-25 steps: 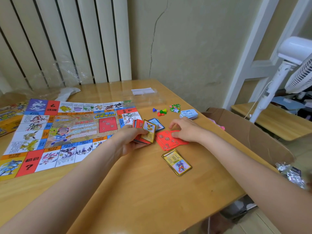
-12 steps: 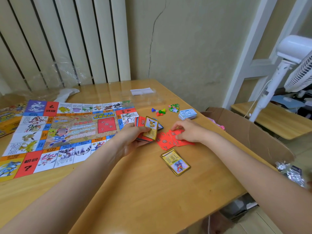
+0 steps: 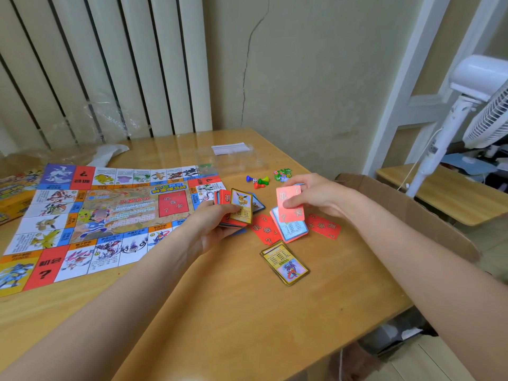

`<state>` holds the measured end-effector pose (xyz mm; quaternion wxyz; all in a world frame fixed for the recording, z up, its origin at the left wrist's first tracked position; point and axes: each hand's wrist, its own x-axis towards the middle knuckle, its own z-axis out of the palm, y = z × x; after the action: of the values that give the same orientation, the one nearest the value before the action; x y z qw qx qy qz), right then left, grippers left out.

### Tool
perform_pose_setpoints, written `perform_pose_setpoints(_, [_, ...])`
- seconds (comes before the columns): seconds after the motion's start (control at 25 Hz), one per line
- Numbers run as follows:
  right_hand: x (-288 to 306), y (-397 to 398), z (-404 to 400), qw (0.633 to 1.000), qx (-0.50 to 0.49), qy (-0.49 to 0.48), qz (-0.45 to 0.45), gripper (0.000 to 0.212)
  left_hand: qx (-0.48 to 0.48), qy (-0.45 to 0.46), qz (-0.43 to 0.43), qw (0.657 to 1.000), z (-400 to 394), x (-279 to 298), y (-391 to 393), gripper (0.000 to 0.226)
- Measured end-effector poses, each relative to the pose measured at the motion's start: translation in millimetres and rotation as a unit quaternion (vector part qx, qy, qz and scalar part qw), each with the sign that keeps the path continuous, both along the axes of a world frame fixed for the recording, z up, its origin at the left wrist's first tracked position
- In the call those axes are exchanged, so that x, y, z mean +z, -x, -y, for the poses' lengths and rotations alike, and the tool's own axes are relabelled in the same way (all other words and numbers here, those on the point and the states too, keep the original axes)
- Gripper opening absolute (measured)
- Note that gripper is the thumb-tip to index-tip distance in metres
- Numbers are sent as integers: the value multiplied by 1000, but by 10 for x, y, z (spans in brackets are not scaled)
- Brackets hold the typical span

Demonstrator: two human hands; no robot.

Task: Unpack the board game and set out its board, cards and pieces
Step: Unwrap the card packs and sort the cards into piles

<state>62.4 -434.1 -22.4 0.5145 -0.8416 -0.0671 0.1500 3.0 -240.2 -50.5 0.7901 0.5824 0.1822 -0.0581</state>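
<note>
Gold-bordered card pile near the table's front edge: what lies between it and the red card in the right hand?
In the head view, between the gold-bordered pile and the held red card lie loose red cards and a blue-faced card on the table.

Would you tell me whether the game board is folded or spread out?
Spread out: the game board lies flat on the table, all four borders showing.

The right hand (image 3: 316, 198) has lifted a red card (image 3: 290, 204) off the table.
</note>
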Motion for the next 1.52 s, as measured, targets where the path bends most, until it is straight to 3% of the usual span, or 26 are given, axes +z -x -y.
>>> perform_pose_setpoints(0.12, [78,-10,-58,992,-15,-117,-34,41,6,2,2,1000,-4,-1,10,20])
perform_pose_setpoints(0.24, [125,19,-174,979,-10,-199,-49,27,-11,-4,19,1000,60,11,31,12])
perform_pose_setpoints(0.4, [49,49,-336,979,-19,-202,-20,35,-27,42,36,998,140,88,46,8])
perform_pose_setpoints(0.68, [-8,72,-422,981,-33,-184,-61,37,67,36,42,996,65,37,-1,16])
perform_pose_setpoints(0.96, [59,-195,-389,977,-100,-187,-28,39,111,65,43,991,-192,85,-70,12])
perform_pose_setpoints(1.2, [19,-531,-644,998,-41,49,29,44,120,51,35,991,-432,116,-72,10])
perform_pose_setpoints(1.36, [-101,-510,-811,938,7,328,111,51,104,41,26,993,-455,103,-41,10])
perform_pose_setpoints(1.44, [-87,-498,-789,941,-11,314,126,49,90,39,9,995,-419,70,-14,10])
perform_pose_setpoints(1.52, [5,-473,-681,972,-19,208,108,41,65,36,-10,997,-346,43,12,12])
